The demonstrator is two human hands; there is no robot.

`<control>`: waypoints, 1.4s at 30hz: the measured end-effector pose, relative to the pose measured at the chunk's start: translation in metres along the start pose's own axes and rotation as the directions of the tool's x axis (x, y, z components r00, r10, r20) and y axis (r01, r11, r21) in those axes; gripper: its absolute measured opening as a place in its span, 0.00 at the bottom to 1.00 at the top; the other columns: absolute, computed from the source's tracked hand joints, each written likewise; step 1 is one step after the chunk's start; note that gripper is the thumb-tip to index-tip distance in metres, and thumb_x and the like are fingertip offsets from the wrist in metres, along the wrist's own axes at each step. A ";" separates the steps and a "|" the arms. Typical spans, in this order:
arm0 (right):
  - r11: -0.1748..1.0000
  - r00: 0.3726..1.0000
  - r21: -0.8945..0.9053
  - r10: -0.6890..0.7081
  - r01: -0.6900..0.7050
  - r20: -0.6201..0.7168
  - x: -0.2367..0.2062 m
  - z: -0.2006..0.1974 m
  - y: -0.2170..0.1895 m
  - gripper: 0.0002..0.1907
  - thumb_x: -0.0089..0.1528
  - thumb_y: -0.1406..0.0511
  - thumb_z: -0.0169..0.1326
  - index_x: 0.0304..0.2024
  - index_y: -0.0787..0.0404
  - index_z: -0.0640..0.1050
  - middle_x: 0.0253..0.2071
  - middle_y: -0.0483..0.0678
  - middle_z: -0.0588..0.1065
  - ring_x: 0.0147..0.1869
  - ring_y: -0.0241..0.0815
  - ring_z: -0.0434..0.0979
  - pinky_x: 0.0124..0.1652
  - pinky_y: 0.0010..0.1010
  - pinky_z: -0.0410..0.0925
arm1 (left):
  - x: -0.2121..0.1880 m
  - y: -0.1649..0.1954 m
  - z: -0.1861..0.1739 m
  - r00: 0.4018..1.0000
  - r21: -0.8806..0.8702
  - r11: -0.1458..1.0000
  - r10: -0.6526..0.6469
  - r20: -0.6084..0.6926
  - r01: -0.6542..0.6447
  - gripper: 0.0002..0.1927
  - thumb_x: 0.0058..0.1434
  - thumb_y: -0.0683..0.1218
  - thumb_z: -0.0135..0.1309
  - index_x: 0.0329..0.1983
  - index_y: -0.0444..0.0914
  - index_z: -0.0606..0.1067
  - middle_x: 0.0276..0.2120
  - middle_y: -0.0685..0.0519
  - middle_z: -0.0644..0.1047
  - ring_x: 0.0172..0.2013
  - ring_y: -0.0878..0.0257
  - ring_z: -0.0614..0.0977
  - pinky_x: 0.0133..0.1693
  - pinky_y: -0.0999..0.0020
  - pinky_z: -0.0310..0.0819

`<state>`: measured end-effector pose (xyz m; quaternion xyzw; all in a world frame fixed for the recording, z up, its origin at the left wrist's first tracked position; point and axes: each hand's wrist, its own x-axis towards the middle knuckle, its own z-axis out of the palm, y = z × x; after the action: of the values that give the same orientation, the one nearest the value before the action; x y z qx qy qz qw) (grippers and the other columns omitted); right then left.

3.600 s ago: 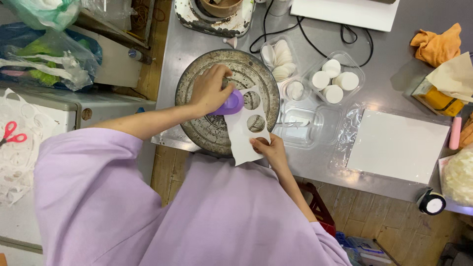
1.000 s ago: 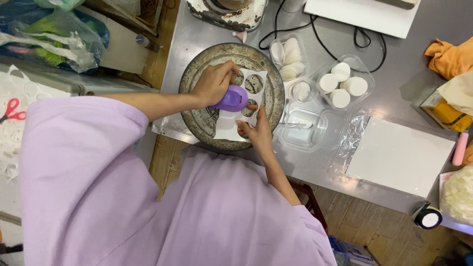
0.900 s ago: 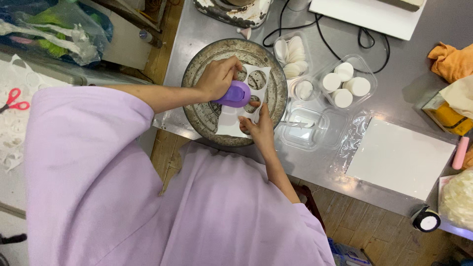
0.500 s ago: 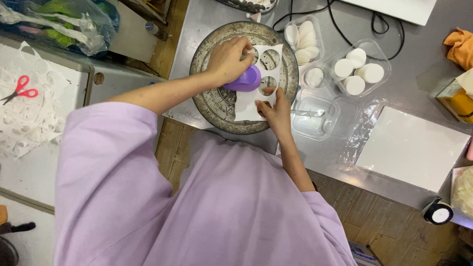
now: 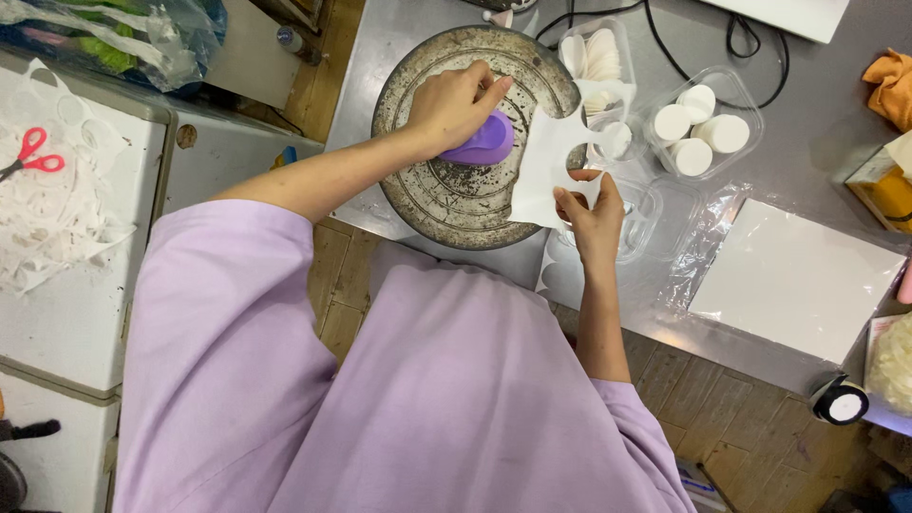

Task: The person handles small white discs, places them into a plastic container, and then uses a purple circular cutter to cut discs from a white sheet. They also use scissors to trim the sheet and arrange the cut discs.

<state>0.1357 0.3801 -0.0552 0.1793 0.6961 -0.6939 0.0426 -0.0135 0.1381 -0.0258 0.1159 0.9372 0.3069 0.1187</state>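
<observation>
A person in a lilac shirt punched circles from a sheet of white paper over a round metal tray [image 5: 418, 204].

The left hand [image 5: 456, 100] was closed over a purple punch [image 5: 482, 142] resting on the tray, near its far side. The right hand [image 5: 589, 204] pinched the lower edge of the paper [image 5: 546, 161], which lay across the tray's right rim and showed round holes. Just right of the tray, clear plastic boxes [image 5: 708, 128] held stacked white discs. Red-handled scissors [image 5: 33, 152] lay well left of the tray among paper scraps.
</observation>
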 end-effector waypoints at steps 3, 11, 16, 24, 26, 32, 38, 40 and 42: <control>1.000 1.000 0.002 -0.018 0.018 0.022 0.000 0.013 -0.001 0.13 0.63 0.72 0.63 0.47 0.66 0.73 0.30 0.44 0.76 0.30 0.29 0.74 0.30 0.19 0.66 | -0.002 0.000 -0.001 1.000 -0.013 1.000 0.018 -0.021 -0.018 0.23 0.70 0.63 0.46 0.39 0.40 0.78 0.26 0.52 0.83 0.29 0.56 0.85 0.32 0.57 0.76; 0.994 0.997 -0.077 -0.076 0.075 -0.015 0.009 0.015 -0.010 0.14 0.63 0.72 0.62 0.50 0.68 0.76 0.31 0.43 0.78 0.31 0.27 0.75 0.31 0.19 0.66 | -0.003 -0.002 0.000 0.998 -0.053 0.998 0.040 -0.057 -0.043 0.21 0.70 0.61 0.48 0.37 0.40 0.78 0.27 0.52 0.83 0.29 0.57 0.85 0.32 0.58 0.76; 0.998 0.999 -0.061 -0.030 0.031 0.018 0.011 0.016 -0.008 0.15 0.63 0.71 0.62 0.52 0.71 0.79 0.27 0.42 0.75 0.28 0.28 0.70 0.28 0.20 0.62 | -0.003 -0.005 0.003 0.994 -0.046 0.997 0.063 -0.090 -0.067 0.20 0.70 0.60 0.49 0.39 0.39 0.76 0.28 0.52 0.83 0.29 0.56 0.85 0.32 0.58 0.75; 0.999 0.996 0.020 -0.033 0.031 0.081 0.012 0.014 -0.011 0.15 0.63 0.71 0.62 0.52 0.71 0.80 0.29 0.44 0.77 0.30 0.29 0.74 0.32 0.21 0.67 | -0.004 -0.008 0.003 0.995 -0.061 0.996 0.066 -0.072 -0.070 0.19 0.71 0.59 0.48 0.42 0.39 0.75 0.29 0.52 0.83 0.30 0.58 0.85 0.33 0.59 0.76; 0.999 0.997 -0.027 -0.033 0.035 0.065 0.012 0.014 -0.012 0.15 0.63 0.71 0.62 0.51 0.70 0.80 0.29 0.45 0.77 0.30 0.30 0.75 0.33 0.21 0.68 | -0.004 -0.007 0.003 0.995 -0.064 0.995 0.071 -0.077 -0.076 0.19 0.71 0.59 0.49 0.42 0.39 0.74 0.28 0.53 0.83 0.30 0.58 0.85 0.33 0.59 0.76; 0.998 0.998 -0.049 -0.039 0.041 0.047 0.012 0.015 -0.015 0.13 0.63 0.71 0.63 0.49 0.70 0.81 0.28 0.42 0.74 0.30 0.28 0.71 0.30 0.20 0.65 | -0.004 -0.007 0.003 0.994 -0.068 0.994 0.080 -0.079 -0.085 0.19 0.71 0.59 0.49 0.44 0.38 0.73 0.28 0.54 0.83 0.30 0.59 0.85 0.33 0.60 0.76; 0.997 0.999 -0.067 -0.021 0.023 0.042 0.012 0.016 -0.010 0.13 0.63 0.71 0.62 0.49 0.70 0.81 0.28 0.42 0.74 0.30 0.28 0.71 0.30 0.21 0.65 | -0.005 -0.008 0.005 0.991 -0.052 0.994 0.088 -0.105 -0.094 0.18 0.71 0.58 0.50 0.44 0.39 0.73 0.29 0.54 0.83 0.31 0.57 0.85 0.33 0.59 0.75; 1.000 0.998 -0.020 -0.004 0.005 0.058 0.014 0.015 -0.007 0.13 0.62 0.71 0.63 0.50 0.70 0.80 0.30 0.43 0.77 0.31 0.29 0.74 0.32 0.21 0.68 | -0.005 -0.008 0.005 0.990 -0.049 0.994 0.090 -0.112 -0.096 0.17 0.71 0.58 0.50 0.44 0.39 0.73 0.29 0.54 0.83 0.31 0.57 0.85 0.33 0.58 0.75; 0.999 0.997 0.043 0.024 -0.027 0.070 0.016 0.013 -0.005 0.14 0.62 0.71 0.63 0.50 0.70 0.80 0.31 0.44 0.78 0.32 0.30 0.76 0.33 0.21 0.70 | -0.005 -0.007 0.005 0.992 -0.056 0.995 0.077 -0.102 -0.083 0.17 0.71 0.58 0.50 0.44 0.39 0.73 0.28 0.54 0.83 0.31 0.57 0.85 0.33 0.58 0.75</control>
<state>0.1166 0.3701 -0.0562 0.1650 0.6765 -0.7142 0.0718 -0.0080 0.1335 -0.0334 0.1343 0.9269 0.3448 0.0627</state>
